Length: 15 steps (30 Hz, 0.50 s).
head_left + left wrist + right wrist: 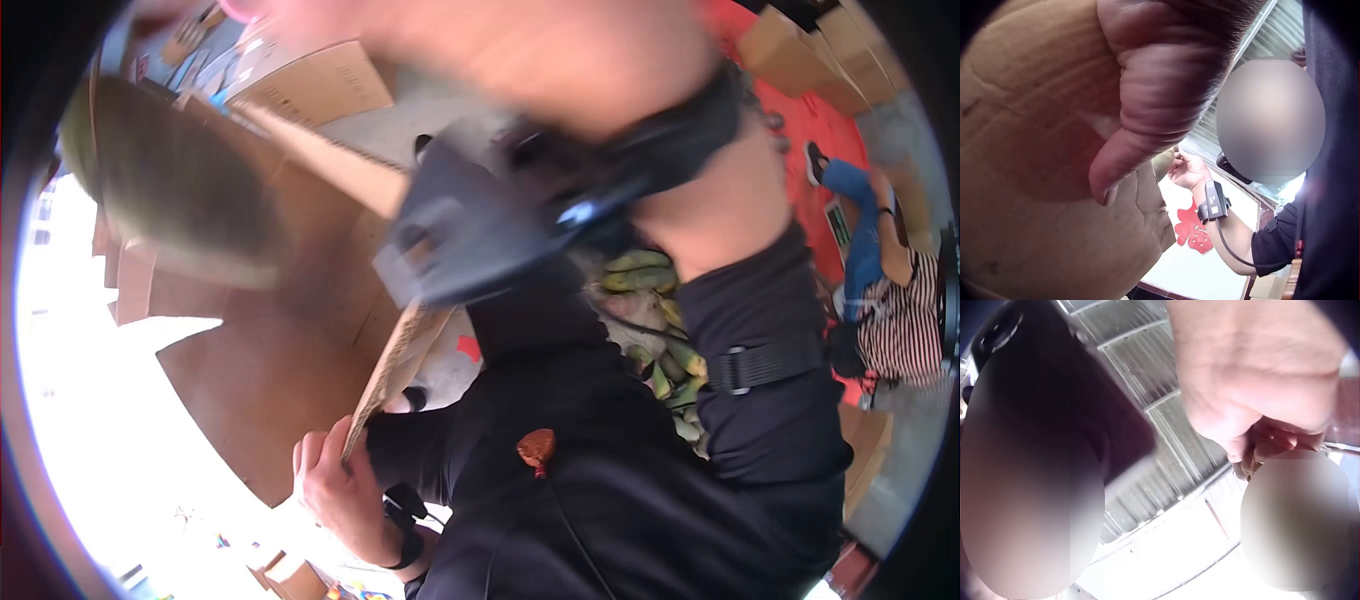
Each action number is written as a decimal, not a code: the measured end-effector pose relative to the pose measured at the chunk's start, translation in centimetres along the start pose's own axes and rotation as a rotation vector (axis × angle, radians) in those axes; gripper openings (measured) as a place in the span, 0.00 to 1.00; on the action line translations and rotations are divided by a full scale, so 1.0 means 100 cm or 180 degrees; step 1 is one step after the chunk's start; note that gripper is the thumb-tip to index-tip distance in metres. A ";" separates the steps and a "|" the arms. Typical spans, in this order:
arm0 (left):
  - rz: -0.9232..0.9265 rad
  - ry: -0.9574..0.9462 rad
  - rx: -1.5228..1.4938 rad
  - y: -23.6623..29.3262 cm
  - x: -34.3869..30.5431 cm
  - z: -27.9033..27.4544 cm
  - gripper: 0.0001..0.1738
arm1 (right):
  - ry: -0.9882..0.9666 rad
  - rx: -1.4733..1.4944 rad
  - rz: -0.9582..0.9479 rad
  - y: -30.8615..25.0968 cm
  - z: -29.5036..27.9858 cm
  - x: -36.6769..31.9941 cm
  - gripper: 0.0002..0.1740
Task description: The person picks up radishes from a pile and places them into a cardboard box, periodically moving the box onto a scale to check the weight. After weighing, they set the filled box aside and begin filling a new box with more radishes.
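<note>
My left hand point(340, 490) grips the upright edge of a cardboard box point(250, 420), with the fingers on one side. In the left wrist view, the thumb point(1141, 137) lies across the brown cardboard point(1035, 156). My right hand point(490, 50) is raised over the box, blurred by motion. Its fingers curl around a small brown, stalk-like bit in the right wrist view. By the hand, over the box, is a large olive-green oval thing point(170, 180), smeared by motion. A pale green end point(1163, 160) of it shows at the right fingers in the left wrist view.
Green and yellow oblong produce point(645, 285) lies on the floor below my right arm. Another cardboard box point(320, 90) stands beyond the open one. At the right, a person in a striped top point(900, 335) is beside a red sheet point(800, 190); further cartons point(800, 60) stand behind.
</note>
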<state>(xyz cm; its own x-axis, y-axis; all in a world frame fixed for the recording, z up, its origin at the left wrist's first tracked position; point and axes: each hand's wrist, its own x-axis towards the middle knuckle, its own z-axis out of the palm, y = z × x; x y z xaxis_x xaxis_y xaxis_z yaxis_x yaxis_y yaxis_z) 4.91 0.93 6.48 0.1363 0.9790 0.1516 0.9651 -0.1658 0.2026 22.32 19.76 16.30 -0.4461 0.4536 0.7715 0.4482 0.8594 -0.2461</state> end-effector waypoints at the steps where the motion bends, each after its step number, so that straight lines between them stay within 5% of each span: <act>1: 0.0066 0.0011 -0.0031 0.000 0.000 0.000 0.08 | -0.0111 -0.0331 0.0066 0.009 -0.001 -0.007 0.10; 3: 0.0109 -0.0077 -0.0034 0.000 0.000 0.001 0.08 | -0.0326 -0.0957 0.0188 0.017 -0.013 -0.024 0.10; 4: 0.0050 -0.0113 0.0016 -0.001 0.000 0.000 0.08 | -0.0263 0.0999 0.1322 0.011 -0.002 -0.040 0.12; 9: 0.0159 -0.0203 -0.0027 -0.012 -0.002 0.004 0.08 | -0.1375 0.0309 0.1096 -0.014 0.020 -0.095 0.07; 11: 0.0046 -0.0203 -0.0147 -0.012 -0.002 0.004 0.08 | -0.2512 -0.0226 0.1026 -0.014 0.024 -0.110 0.10; 15: -0.0017 -0.0304 -0.0065 -0.012 -0.004 0.006 0.08 | -0.1887 0.0277 0.1411 -0.007 0.021 -0.127 0.08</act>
<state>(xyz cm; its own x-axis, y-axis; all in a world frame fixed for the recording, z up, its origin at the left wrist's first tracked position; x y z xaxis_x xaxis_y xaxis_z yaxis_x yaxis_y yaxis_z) 3.82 0.76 5.62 0.1528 0.9866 0.0578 0.9613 -0.1619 0.2231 26.09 13.93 5.46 -0.5918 0.7922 0.1491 0.6315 0.5706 -0.5251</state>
